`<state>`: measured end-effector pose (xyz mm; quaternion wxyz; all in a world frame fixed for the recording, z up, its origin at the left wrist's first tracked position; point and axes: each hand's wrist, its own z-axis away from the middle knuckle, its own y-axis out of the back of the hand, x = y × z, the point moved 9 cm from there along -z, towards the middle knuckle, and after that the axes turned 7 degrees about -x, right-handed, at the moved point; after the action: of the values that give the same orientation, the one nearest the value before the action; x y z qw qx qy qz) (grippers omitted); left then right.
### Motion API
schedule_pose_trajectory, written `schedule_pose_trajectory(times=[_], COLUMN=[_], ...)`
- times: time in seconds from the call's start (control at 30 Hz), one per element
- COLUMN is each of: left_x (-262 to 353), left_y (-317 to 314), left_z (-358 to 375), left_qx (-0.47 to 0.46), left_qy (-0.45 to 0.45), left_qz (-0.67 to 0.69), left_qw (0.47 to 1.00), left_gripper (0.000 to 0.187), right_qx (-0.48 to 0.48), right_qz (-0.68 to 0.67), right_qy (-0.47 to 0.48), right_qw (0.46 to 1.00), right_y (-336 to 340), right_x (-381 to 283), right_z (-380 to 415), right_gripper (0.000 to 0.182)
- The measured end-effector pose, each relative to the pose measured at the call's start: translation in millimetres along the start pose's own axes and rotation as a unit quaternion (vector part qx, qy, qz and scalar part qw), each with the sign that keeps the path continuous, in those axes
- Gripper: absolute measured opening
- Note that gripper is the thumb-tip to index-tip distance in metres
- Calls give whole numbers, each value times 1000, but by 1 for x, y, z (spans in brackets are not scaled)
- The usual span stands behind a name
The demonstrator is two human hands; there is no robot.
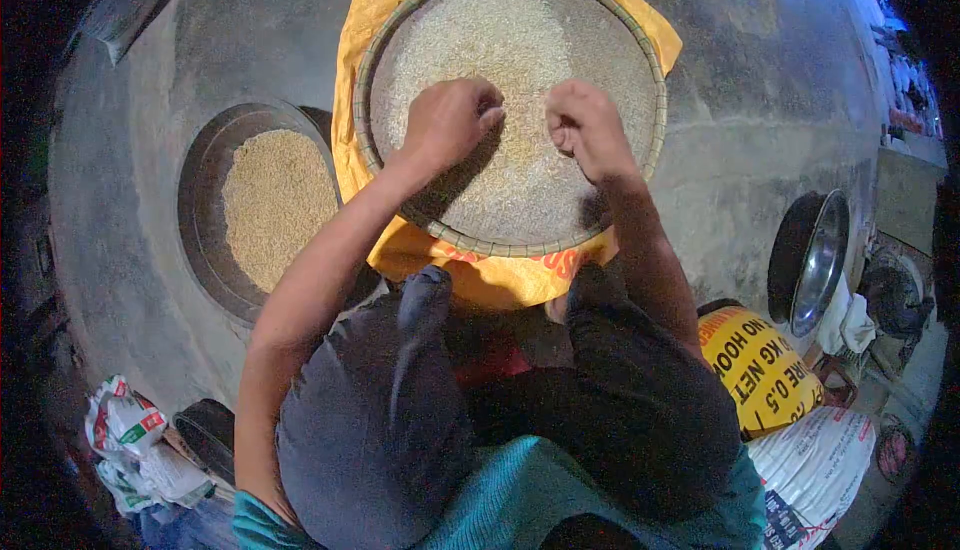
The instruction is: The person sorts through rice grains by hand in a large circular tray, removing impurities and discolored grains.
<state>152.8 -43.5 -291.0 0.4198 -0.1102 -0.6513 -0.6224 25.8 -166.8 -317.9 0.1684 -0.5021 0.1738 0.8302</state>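
A round woven winnowing tray (661, 100) lies in front of my knees. Pale grain (490, 35) covers much of it, with a browner patch of grain (518, 130) around the middle. Over the left half of the tray is my left hand (450, 122), its fingers curled in and their tips partly hidden. My right hand (588, 128) hovers on the other side of the browner patch, fingers bent together as in a pinch. Whatever either hand holds, if anything, is too small or hidden to make out. Under the tray a yellow-orange sack (352, 100) is spread out.
To the left a dark round basin (205, 260) holds a heap of tan grain (280, 200). A shiny metal bowl (822, 262) tilts on its side at right. Near my right leg sit a yellow printed sack (760, 370) and a white sack (820, 460). Plastic bags (135, 430) lie at lower left.
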Motion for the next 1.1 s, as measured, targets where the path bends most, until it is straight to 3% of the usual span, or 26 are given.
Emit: schedule_pose_trajectory(times=[0.07,0.1,0.17,0.2,0.23,0.27,0.3,0.37,0.43,0.5,0.53,0.57,0.6,0.63,0.67,0.7,0.73,0.77,0.8,0.87,1.0,1.07,1.1], left_x=[4,6,11,7,3,0,-10,-23,-43,-44,-43,-42,-45,-46,-41,-33,-31,-27,-18,-1,7,12,12], left_y=[-1,-1,2,2,1,0,2,5,2,4,6,5,5,-1,3,8,2,1,1,2,7,10,9], left_z=[0,0,0,-1,-1,-2,-4,-7,-6,-3,-2,0,-2,-2,-2,-4,0,4,6,10,12,13,11], left_qx=[21,26,32,14,-3,-4,0,3,7,-29,-44,-61,-58,-58,-25,8,-13,-12,-18,-21,6,22,22], left_qy=[-22,-26,-31,2,35,35,57,77,137,146,142,139,126,126,106,84,91,91,63,32,-9,-22,-22], left_qz=[-37,-50,-63,-34,-4,-5,75,153,416,473,488,502,481,482,367,246,202,202,139,31,-4,-18,-18], left_qw=[999,998,997,999,999,999,996,985,899,869,860,851,866,865,924,965,975,975,988,999,1000,999,999], left_gripper=[18,18,18,18,17,17,17,18,18,16,16,16,19,19,21,23,26,26,26,27,25,24,24], right_qx=[-89,-89,-15,-15,30,75,75,102,96,89,37,-17,-17,-88,-157,-157,-62,35,35,35,43,50,50], right_qz=[-305,-305,-61,-61,86,232,231,387,360,334,167,-9,-9,-151,-289,-288,-80,132,132,301,371,249,249], right_qy=[47,47,3,3,66,127,126,218,219,219,113,0,-1,16,32,32,66,97,98,118,157,195,195], right_qw=[947,947,998,998,994,962,962,890,902,912,979,1000,1000,985,944,944,993,986,986,946,914,947,947], right_y=[-9,-10,-4,-10,-11,-15,-18,-30,-28,-23,-9,-6,5,4,-4,-8,0,4,-6,-28,-37,-28,-21], right_x=[-5,-4,5,9,-1,-13,-10,-26,-25,-32,-16,4,10,14,7,10,11,1,-5,-21,-16,-18,-23], right_z=[0,-1,-3,-4,-3,1,1,9,9,11,2,0,-2,-7,-6,-6,-6,0,6,16,13,12,12], right_gripper=[12,12,12,12,12,13,13,15,15,15,16,16,16,16,17,17,18,18,18,19,18,16,16])
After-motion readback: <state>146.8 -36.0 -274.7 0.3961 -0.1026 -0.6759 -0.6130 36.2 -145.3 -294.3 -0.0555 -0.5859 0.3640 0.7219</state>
